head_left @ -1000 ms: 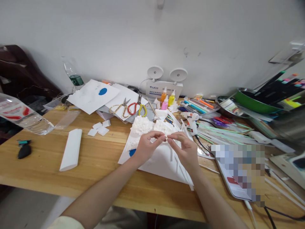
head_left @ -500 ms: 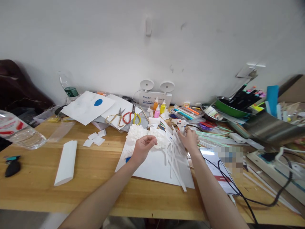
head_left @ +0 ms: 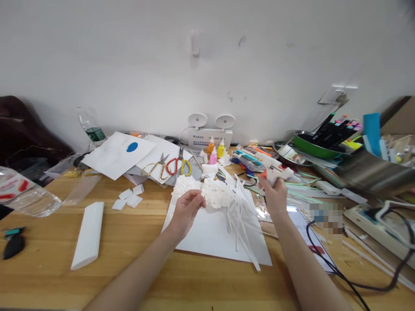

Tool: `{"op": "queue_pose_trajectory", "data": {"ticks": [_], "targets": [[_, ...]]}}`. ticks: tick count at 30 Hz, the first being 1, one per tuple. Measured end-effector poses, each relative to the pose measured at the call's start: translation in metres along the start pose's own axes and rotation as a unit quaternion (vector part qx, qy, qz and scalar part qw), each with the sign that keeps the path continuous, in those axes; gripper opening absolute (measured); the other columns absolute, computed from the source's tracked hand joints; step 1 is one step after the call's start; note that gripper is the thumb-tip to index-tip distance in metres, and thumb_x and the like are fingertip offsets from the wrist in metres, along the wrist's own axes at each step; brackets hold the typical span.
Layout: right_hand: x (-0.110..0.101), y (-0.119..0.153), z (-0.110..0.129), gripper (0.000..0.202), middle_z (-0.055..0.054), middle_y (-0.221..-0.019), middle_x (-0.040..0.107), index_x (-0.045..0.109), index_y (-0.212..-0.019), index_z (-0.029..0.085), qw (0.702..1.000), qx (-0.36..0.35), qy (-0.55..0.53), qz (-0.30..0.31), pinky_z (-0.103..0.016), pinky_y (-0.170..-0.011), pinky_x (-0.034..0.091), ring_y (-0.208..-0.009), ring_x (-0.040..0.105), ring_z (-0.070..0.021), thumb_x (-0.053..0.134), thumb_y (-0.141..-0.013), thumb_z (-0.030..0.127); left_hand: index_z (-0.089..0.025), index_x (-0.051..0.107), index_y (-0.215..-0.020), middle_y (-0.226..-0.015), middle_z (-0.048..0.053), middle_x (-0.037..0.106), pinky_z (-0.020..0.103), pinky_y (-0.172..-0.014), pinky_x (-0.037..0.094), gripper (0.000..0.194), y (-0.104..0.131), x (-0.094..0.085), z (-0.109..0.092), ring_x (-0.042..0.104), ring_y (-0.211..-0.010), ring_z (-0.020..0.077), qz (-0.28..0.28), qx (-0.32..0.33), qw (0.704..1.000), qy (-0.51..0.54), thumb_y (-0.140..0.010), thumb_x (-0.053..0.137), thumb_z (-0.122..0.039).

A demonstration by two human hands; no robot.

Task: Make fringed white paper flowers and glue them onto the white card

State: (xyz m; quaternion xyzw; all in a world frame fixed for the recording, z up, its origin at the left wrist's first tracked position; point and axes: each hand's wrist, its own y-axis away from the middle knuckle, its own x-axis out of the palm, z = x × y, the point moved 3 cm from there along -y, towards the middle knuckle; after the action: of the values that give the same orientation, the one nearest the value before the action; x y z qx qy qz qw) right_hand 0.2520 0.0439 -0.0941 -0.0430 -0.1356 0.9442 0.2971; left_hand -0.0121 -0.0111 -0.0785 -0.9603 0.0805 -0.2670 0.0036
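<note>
My left hand [head_left: 188, 214] is closed in a pinch above the white sheet [head_left: 207, 235]. Whatever lies between its fingertips is too small to make out. Just beyond it sits a clump of crinkled white paper pieces [head_left: 218, 194] on the sheet. White paper strips [head_left: 238, 216] are heaped on the sheet's right side, between my two hands. My right hand [head_left: 275, 196] is wrapped round a white hot glue gun [head_left: 280, 172] with an orange part, held over the clutter right of the sheet.
A phone [head_left: 300, 229] and black cable [head_left: 337, 270] lie beneath my right forearm. Scissors [head_left: 158, 166], pliers [head_left: 184, 163] and small paint bottles [head_left: 213, 156] stand or lie behind. Leftward are a folded white paper piece [head_left: 88, 235], paper squares [head_left: 129, 198] and a water bottle [head_left: 29, 194].
My right hand has moved to the right with the glue gun, which has turned in the grip. My left hand stays pinched near the clump. The camera view has shifted slightly.
</note>
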Motion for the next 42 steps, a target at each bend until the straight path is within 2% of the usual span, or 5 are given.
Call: {"op": "queue_pose_trajectory", "data": {"ticks": [6,10,14,24,42], "targets": [[0.012,0.038,0.016,0.013,0.002,-0.063,0.051,0.059,-0.071,0.018,0.954,0.09,-0.207,0.196,-0.025,-0.046,0.031,-0.046,0.041,-0.008,0.067,-0.065,0.026,-0.019,0.063,-0.066,-0.067,-0.001,0.051,0.026,-0.068,0.036,0.011,0.008,0.001,-0.005,0.048,-0.066,0.0095,0.047,0.027,0.998,-0.016,-0.071,0.064,-0.029],[0.02,0.063,0.028,0.011,-0.004,-0.083,0.059,0.059,-0.073,0.019,0.927,0.111,-0.144,0.328,-0.03,-0.055,0.038,-0.063,0.055,-0.0168,0.063,-0.071,0.03,-0.021,0.063,-0.067,-0.066,-0.001,0.05,0.026,-0.067,0.034,0.011,0.011,-0.002,-0.005,0.046,-0.066,0.0101,0.021,0.026,0.999,-0.035,-0.071,0.064,-0.031],[0.025,0.079,0.029,0.018,-0.003,-0.063,0.058,0.053,-0.061,0.019,0.896,0.102,-0.113,0.417,-0.033,-0.062,0.038,-0.064,0.053,-0.0191,0.057,-0.074,0.03,-0.02,0.062,-0.065,-0.065,-0.001,0.049,0.025,-0.066,0.034,0.015,0.011,-0.006,-0.002,0.045,-0.067,0.011,-0.012,0.009,0.998,-0.067,-0.071,0.064,-0.033],[0.032,0.092,0.024,0.015,0.0,-0.055,0.051,0.054,-0.058,0.017,0.856,0.128,-0.172,0.47,-0.029,-0.054,0.033,-0.056,0.047,-0.0152,0.061,-0.068,0.026,-0.02,0.065,-0.067,-0.064,-0.001,0.052,0.024,-0.065,0.033,0.012,0.012,-0.009,0.004,0.046,-0.064,0.0094,-0.03,-0.007,0.998,-0.057,-0.068,0.067,-0.032],[0.032,0.095,0.019,0.015,0.0,-0.055,0.049,0.053,-0.055,0.018,0.868,0.167,-0.117,0.453,-0.028,-0.053,0.035,-0.056,0.045,-0.0152,0.064,-0.06,0.026,-0.019,0.065,-0.065,-0.063,-0.001,0.052,0.026,-0.067,0.034,0.016,0.012,-0.007,0.006,0.046,-0.064,0.0102,-0.035,-0.02,0.998,-0.046,-0.065,0.069,-0.034]]}}
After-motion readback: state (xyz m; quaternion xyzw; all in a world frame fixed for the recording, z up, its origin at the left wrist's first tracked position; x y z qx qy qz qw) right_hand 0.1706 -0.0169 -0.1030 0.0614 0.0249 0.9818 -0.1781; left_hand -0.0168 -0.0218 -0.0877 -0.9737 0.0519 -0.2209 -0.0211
